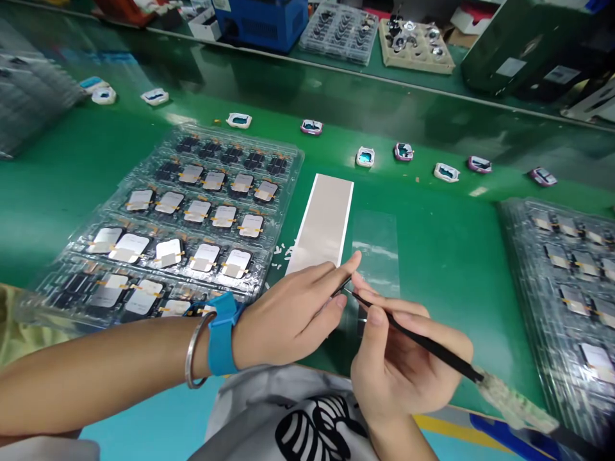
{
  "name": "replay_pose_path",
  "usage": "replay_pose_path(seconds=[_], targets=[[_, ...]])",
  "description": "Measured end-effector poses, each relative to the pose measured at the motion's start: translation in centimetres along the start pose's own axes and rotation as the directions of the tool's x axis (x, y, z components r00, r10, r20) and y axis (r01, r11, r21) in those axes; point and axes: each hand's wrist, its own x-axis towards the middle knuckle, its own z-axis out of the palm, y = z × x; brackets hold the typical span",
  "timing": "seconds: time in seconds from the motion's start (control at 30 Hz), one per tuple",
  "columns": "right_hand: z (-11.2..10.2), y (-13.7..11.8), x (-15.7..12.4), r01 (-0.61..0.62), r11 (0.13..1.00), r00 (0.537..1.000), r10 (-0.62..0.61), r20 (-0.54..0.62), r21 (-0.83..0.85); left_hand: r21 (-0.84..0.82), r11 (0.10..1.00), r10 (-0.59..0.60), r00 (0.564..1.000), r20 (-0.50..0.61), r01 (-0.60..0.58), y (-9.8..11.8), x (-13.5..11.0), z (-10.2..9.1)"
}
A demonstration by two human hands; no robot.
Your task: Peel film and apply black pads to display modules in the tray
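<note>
On the table (446,256), a left tray (192,211) and a right tray (562,269) flank a strip (324,221), with a film (377,250) just right of it. In front of the strip, the left hand (293,314) meets the right hand (403,365), which holds tweezers (418,339). Behind, cases (365,157) lie in a row; beyond them stands a machine (262,22).

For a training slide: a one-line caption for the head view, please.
Right hand holds black tweezers at the left hand, beside a clear tray of small parts.

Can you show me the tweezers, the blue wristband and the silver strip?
tweezers (423,340): head view, middle of the black shaft.
wristband (221,338): head view, blue band on the left wrist.
strip (323,224): head view, its bare middle.
</note>
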Motion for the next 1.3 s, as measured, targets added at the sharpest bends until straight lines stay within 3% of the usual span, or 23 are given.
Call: replay_pose_path(seconds=[0.63,1.03,1.3], targets=[[-0.31,0.0,-0.08,0.007,0.995,1.0,-0.006,0.007,-0.099,0.013,0.998,-0.063,0.997,0.046,0.063,0.03,0.12,-0.05],[-0.19,0.0,-0.09,-0.013,0.998,0.999,0.015,0.042,-0.064,0.0,0.999,-0.05,0.998,0.036,0.05,-0.05,0.01,-0.08],[0.01,0.25,-0.03,0.023,0.999,1.0,-0.023,0.005,-0.049,0.009,0.999,-0.051,0.998,0.031,0.051,0.01,0.15,-0.1]])
